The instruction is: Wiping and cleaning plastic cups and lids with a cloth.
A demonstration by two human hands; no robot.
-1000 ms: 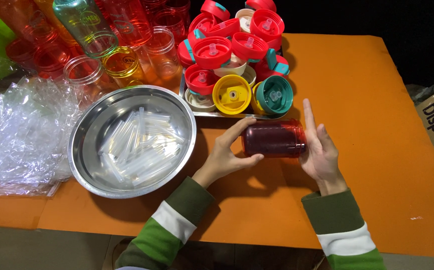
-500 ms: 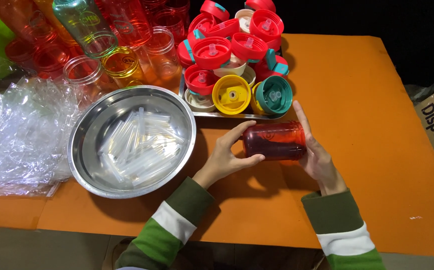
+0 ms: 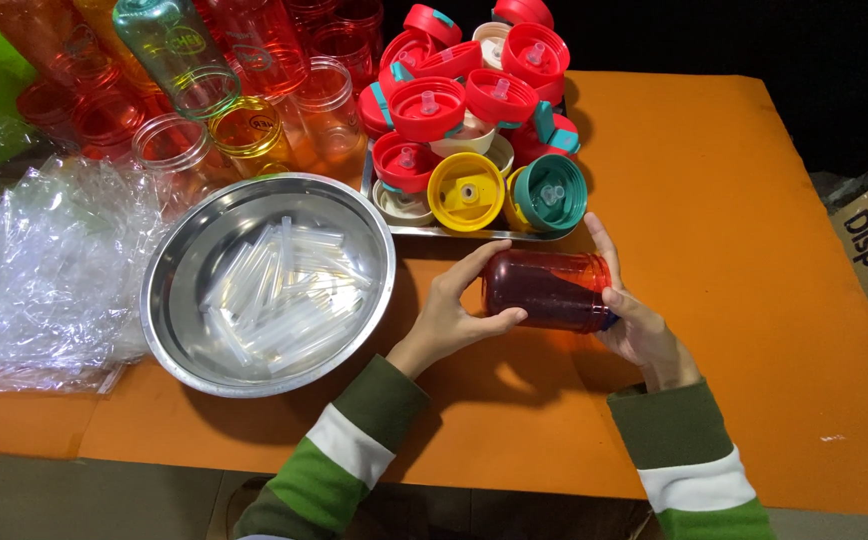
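Both hands — left hand (image 3: 451, 315), right hand (image 3: 634, 320) — grip red bottle (image 3: 546, 290), seemingly capped.

I sit at an orange table (image 3: 754, 200). Beyond its far edge all is dark. Pale floor (image 3: 54, 500) shows below me.

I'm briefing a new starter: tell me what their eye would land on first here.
First, the red bottle lying sideways at the centre, left hand and right hand gripping its ends above the orange table. Next, the steel bowl of clear tubes to the left, and the heap of coloured lids behind.
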